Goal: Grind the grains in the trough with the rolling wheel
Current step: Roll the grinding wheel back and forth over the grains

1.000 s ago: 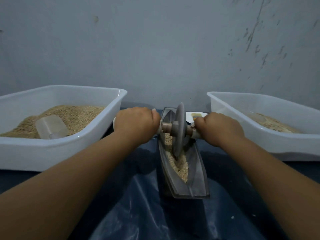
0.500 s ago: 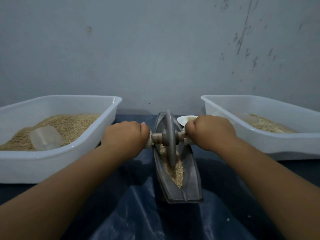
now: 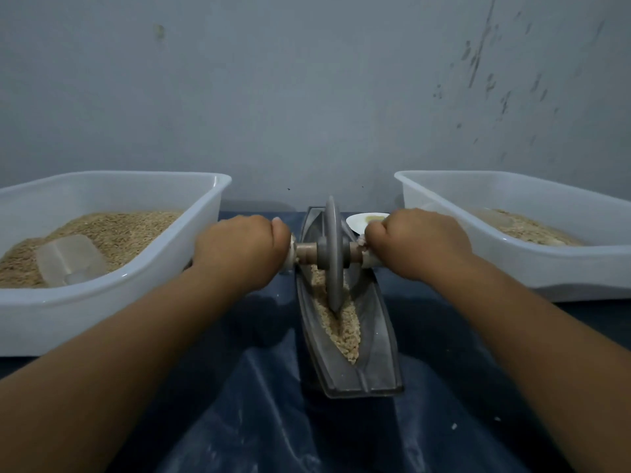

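Grains (image 3: 336, 320) lay along the groove of the boat-shaped trough (image 3: 375, 336), which sat lengthwise between two white tubs, so I could roll straight ahead. My left hand (image 3: 240, 249) and right hand (image 3: 415, 242) were each curled tight round one end of the axle, one on each side, keeping the rolling wheel (image 3: 333, 254) upright, its edge biting into the grains mid-trough.

Trough (image 3: 375, 339): grey, boat-shaped, long axis running away from viewer, sits on dark blue surface. Grains (image 3: 345, 327): tan, piled along its centre groove, w/ a furrow down the middle. Rolling wheel (image 3: 333, 257): grey disc, upright on edge, lower rim down in the grains approx mid-trough. Wooden axle (image 3: 305, 251) runs crosswise thru its hub, level.
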Motion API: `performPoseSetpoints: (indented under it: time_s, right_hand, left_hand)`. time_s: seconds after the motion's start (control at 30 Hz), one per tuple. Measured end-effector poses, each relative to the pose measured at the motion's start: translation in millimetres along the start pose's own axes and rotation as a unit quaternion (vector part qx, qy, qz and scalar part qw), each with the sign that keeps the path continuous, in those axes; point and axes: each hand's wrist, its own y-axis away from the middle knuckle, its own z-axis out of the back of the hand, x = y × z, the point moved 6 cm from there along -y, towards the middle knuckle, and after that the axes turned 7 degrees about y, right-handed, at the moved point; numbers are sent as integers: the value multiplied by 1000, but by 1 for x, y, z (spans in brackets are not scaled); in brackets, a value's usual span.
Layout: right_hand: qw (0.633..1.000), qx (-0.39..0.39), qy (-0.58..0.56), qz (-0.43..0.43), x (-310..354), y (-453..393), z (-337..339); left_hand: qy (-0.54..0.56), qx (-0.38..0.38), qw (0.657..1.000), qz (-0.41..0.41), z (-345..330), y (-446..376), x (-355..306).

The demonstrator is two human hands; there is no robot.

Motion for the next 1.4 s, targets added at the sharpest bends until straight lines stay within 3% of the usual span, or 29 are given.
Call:
performPoseSetpoints:
  time_s: [0.1, 0.4, 0.57, 0.73, 0.87, 0.97, 1.2, 1.4]
  right_hand:
    - [995, -56, -65, -56, -7, -25, -16]
    - [991, -86, -85, -55, -8, -54, -28]
    - [994, -25, -85, -67, -11, -29, -28]
    - [998, 23, -56, -21, -5, 2, -11]
    - [990, 88, -104, -37, -8, 24, 3]
    - [982, 156, -103, -19, -15, 37, 6]
    - [989, 32, -133, -64, -15, 19, -9]
    - [988, 38, -111, -97, -20, -41, -37]
  left_hand:
    - [8, -27, 999, 15, -10, -26, 5]
    - [53, -31, 998, 25, -20, -47, 10]
    - [22, -6, 1000, 3, -4, -34, 2]
    - [29, 48, 998, -21, 11, -7, -2]
    - [19, 42, 998, -44, 28, 24, -7]
    - [-18, -12, 998, -66, 42, 38, -7]
    - [1, -9, 999, -43, 18, 5, -3]
    - [12, -20, 1000, -18, -7, -55, 7]
